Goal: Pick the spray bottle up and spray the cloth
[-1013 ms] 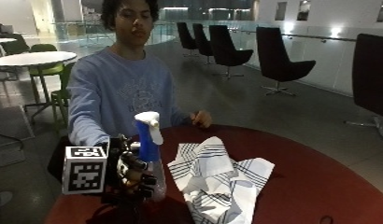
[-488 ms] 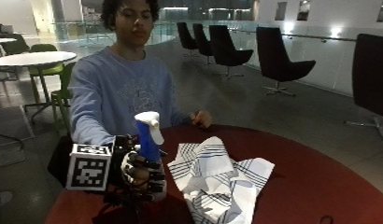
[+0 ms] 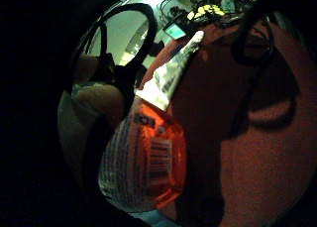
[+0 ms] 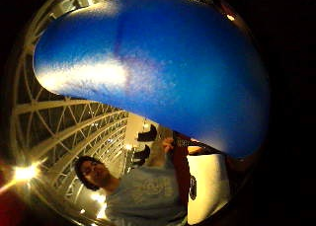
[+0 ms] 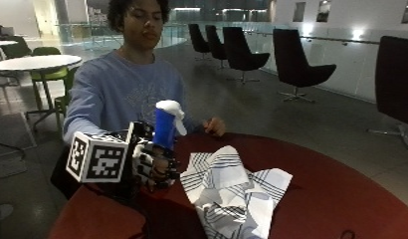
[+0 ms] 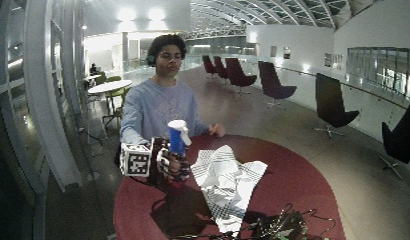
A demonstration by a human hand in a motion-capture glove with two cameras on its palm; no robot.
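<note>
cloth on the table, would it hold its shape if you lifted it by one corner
Probably not. The striped cloth lies crumpled in soft folds on the red table, so it likely droops and unfolds. It looks thin, so probably light and easy to drag.

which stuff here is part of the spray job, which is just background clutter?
Job things:
spray bottle, held upright in the gloved right hand
striped cloth, crumpled on the red table beside the bottle

Just lying about:
tangle of cables at the table's near edge
black chairs behind
white table with green chairs
</note>
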